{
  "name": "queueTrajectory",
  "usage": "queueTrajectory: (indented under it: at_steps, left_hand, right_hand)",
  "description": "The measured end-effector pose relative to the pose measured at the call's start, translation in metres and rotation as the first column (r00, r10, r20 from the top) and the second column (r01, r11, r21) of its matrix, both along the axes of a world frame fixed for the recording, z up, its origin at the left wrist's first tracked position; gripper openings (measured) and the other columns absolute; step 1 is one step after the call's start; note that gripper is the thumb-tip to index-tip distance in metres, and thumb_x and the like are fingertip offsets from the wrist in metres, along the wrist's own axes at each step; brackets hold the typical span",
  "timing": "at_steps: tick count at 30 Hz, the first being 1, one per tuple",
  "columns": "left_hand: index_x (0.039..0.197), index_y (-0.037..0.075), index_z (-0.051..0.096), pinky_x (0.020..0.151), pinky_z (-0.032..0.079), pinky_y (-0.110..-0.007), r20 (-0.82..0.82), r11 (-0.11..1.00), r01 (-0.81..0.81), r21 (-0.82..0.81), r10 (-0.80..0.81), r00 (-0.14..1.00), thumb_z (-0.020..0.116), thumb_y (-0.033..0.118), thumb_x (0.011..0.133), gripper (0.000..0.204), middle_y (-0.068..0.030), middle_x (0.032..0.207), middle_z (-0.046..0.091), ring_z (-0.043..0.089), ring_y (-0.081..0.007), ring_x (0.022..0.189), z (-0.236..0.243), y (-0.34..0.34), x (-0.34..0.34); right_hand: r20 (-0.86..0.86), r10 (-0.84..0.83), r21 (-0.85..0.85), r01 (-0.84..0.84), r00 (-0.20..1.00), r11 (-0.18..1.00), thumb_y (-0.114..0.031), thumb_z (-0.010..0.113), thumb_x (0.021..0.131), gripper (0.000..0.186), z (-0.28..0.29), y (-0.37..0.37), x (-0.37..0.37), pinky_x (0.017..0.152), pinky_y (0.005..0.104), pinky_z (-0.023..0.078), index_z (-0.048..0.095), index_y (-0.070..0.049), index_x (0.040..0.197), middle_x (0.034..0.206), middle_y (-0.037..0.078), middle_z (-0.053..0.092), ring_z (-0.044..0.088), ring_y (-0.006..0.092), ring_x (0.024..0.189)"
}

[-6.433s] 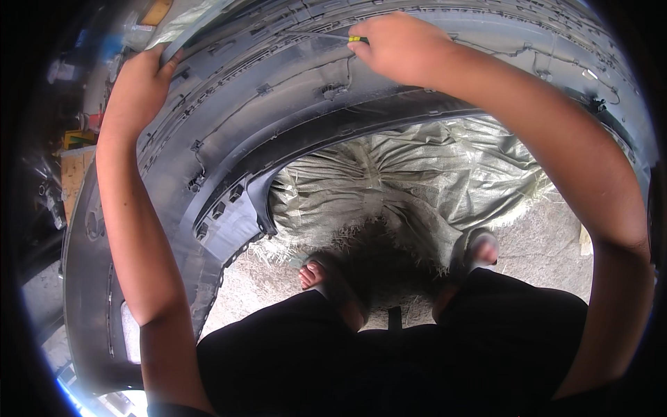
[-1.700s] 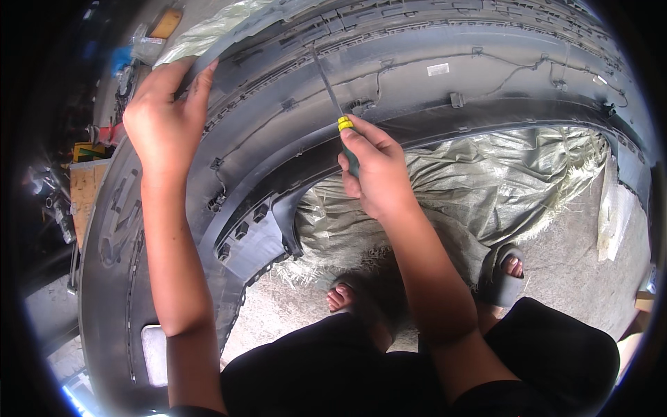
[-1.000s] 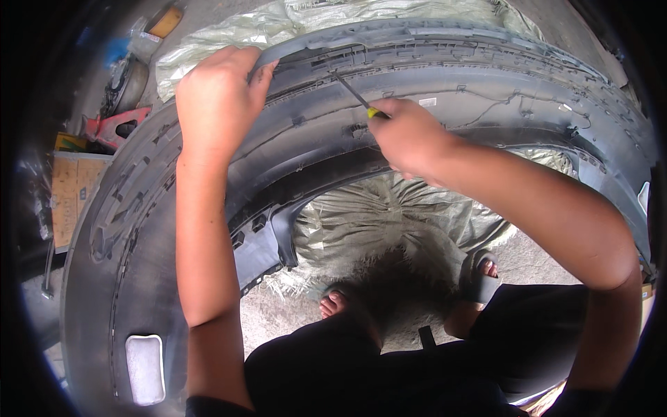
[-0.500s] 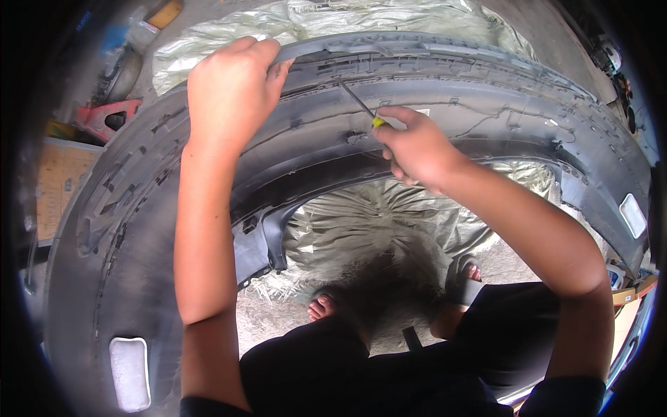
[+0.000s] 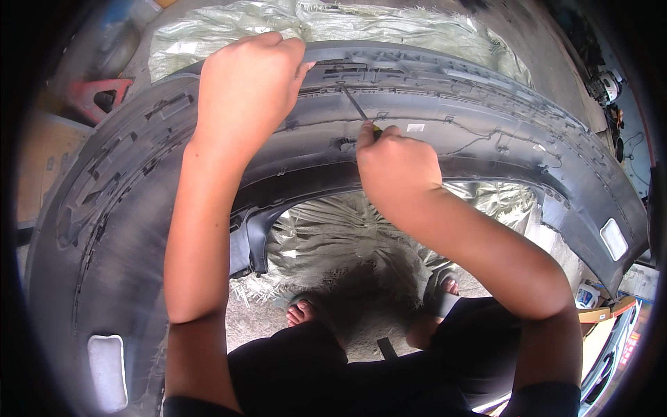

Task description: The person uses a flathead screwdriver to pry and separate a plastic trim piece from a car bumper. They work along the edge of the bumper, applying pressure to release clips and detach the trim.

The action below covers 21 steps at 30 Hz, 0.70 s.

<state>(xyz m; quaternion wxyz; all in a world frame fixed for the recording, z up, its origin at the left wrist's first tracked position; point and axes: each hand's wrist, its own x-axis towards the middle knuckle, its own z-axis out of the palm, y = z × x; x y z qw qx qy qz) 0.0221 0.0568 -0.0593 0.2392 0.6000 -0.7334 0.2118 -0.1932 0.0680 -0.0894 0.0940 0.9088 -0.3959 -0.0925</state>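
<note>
While the left hand clamps the far rim of the bumper shell, fingers curled over it and mostly hidden, the right hand has its fingers wrapped round the screwdriver. Handle mostly covered, blade angled up-left, tip at the slotted row just inside the far rim — can't tell if it's seated.

Edges: shell lies as a wide arc round the person, inner face up, near edge curving past the feet. Far rim sits just in front of the woven sheeting; more of it shows inside the arc. Left end runs beside a red part and a brown board; right end comes near boxes. Room: a gap between the two forearms, and a floor strip off the far right of the shell.

Vs half a second ago: left hand closer to the blade tip, right fist turned back-up so the yellow collar is nearly hidden — tip at about the same spot on the row. View has shifted, more gear showing at right.
</note>
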Motion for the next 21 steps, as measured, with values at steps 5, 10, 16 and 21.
queueTrajectory:
  at_steps: [5, 10, 16, 21]
  left_hand:
    - [0.078, 0.006, 0.065, 0.064, 0.055, -0.045, 0.018, 0.998, 0.036, -0.048, -0.035, 0.999, 0.081, 0.023, 0.08, 0.023, -0.0096, 0.075, 0.065, 0.069, -0.0329, 0.073, -0.001, -0.004, 0.006]
    - [0.08, 0.007, 0.066, 0.064, 0.055, -0.044, 0.014, 0.998, 0.043, -0.038, -0.042, 0.999, 0.081, 0.024, 0.081, 0.022, -0.0095, 0.075, 0.066, 0.069, -0.0331, 0.072, -0.002, -0.005, 0.01]
    - [0.08, 0.008, 0.068, 0.064, 0.056, -0.045, 0.007, 0.998, 0.048, -0.035, -0.048, 0.999, 0.08, 0.024, 0.081, 0.021, -0.0099, 0.077, 0.067, 0.07, -0.0335, 0.073, 0.001, -0.006, 0.01]
    - [0.09, 0.007, 0.07, 0.064, 0.054, -0.044, 0.003, 0.999, 0.033, -0.009, -0.033, 0.999, 0.079, 0.029, 0.085, 0.024, -0.0097, 0.08, 0.067, 0.068, -0.0339, 0.075, 0.001, -0.007, 0.013]
  right_hand:
    - [-0.106, -0.137, 0.311, 0.164, 0.985, 0.936, -0.005, 0.063, 0.089, 0.021, 0.045, -0.031, 0.003, 0.077, 0.0439, 0.064, 0.075, -0.002, 0.106, 0.105, 0.018, 0.076, 0.076, 0.0337, 0.095]
    - [0.032, -0.187, 0.386, 0.161, 0.982, 0.908, -0.006, 0.059, 0.088, 0.029, 0.055, -0.047, -0.001, 0.087, 0.0452, 0.061, 0.071, 0.0, 0.114, 0.109, 0.024, 0.074, 0.073, 0.0398, 0.1]
    - [0.047, -0.223, 0.512, 0.169, 0.974, 0.843, -0.015, 0.059, 0.094, 0.041, 0.069, -0.072, 0.001, 0.098, 0.0437, 0.054, 0.066, -0.001, 0.132, 0.122, 0.024, 0.07, 0.068, 0.0415, 0.111]
    - [-0.016, -0.122, 0.457, 0.116, 0.992, 0.882, -0.018, 0.058, 0.096, 0.044, 0.071, -0.071, 0.009, 0.08, 0.0421, 0.055, 0.064, -0.005, 0.137, 0.111, 0.02, 0.072, 0.069, 0.0355, 0.093]
